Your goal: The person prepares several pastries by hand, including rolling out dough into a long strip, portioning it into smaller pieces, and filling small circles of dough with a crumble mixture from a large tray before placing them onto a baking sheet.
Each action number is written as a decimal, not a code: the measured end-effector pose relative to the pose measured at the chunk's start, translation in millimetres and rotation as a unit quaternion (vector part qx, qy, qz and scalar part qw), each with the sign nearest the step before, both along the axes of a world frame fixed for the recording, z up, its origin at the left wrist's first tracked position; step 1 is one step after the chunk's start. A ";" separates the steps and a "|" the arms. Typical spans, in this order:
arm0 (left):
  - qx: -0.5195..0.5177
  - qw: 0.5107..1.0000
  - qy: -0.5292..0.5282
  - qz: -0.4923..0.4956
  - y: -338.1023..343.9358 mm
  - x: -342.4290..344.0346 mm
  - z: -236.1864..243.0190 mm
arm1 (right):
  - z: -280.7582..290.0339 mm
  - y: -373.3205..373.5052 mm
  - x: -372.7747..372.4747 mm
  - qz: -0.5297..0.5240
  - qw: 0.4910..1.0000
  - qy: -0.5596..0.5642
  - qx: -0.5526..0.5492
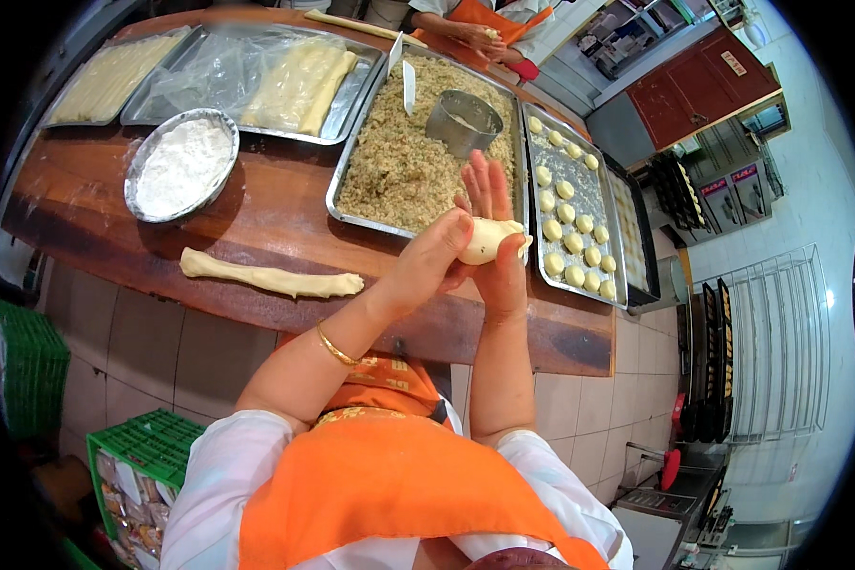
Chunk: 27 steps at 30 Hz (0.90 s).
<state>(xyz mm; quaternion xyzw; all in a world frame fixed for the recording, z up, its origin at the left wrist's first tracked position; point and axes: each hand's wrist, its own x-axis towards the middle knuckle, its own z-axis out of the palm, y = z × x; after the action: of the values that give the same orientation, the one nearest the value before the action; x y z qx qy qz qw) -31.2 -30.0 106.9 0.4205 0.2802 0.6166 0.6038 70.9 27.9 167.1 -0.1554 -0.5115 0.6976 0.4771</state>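
Note:
Between my two hands is a filled dough piece [487,241], pale and rounded, with dark specks on its skin and a ragged, gathered edge at its right. My left hand [434,252], with a gold bracelet at the wrist, closes round its left side, thumb on top. My right hand [501,282] cradles it against the palm, thumb on the gathered edge and fingers stretched upward. Just beyond my hands lies a metal tray of crumbly brown filling [389,176], with a metal ring [464,123] standing in it. A dough rope [271,275] rests on the wooden table to the left.
A bowl of flour [182,166] and trays of dough strips [299,85] stand at left. Round dough balls sit on a floured tray [579,204] at right. A co-worker's hands [484,38] work across the table [95,204]. Green crates [147,446] stand low at left.

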 end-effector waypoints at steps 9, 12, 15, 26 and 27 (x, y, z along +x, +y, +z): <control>0.159 0.926 0.113 0.324 22.5 42.1 -7.1 | -43.5 28.2 22.2 0.060 0.984 -0.099 0.132; 0.014 0.998 0.036 0.045 -4.7 9.8 2.1 | -3.0 -0.2 1.5 0.002 0.999 -0.030 0.030; -0.011 0.999 0.029 0.009 -3.1 0.9 8.2 | -24.5 13.9 9.2 0.056 0.979 -0.070 0.181; -0.019 0.997 0.047 0.059 -5.3 7.0 1.0 | -25.8 0.6 -0.1 0.034 0.998 0.024 0.042; -0.028 0.997 0.049 0.049 -6.2 6.1 4.5 | -37.2 18.0 9.5 0.089 0.990 0.002 0.112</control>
<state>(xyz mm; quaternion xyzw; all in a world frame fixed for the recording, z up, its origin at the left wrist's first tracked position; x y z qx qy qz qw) -25.1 -36.1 111.4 0.4188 0.3466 0.6158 0.5703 80.4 45.9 129.8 -0.0539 -0.5973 0.6759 0.4284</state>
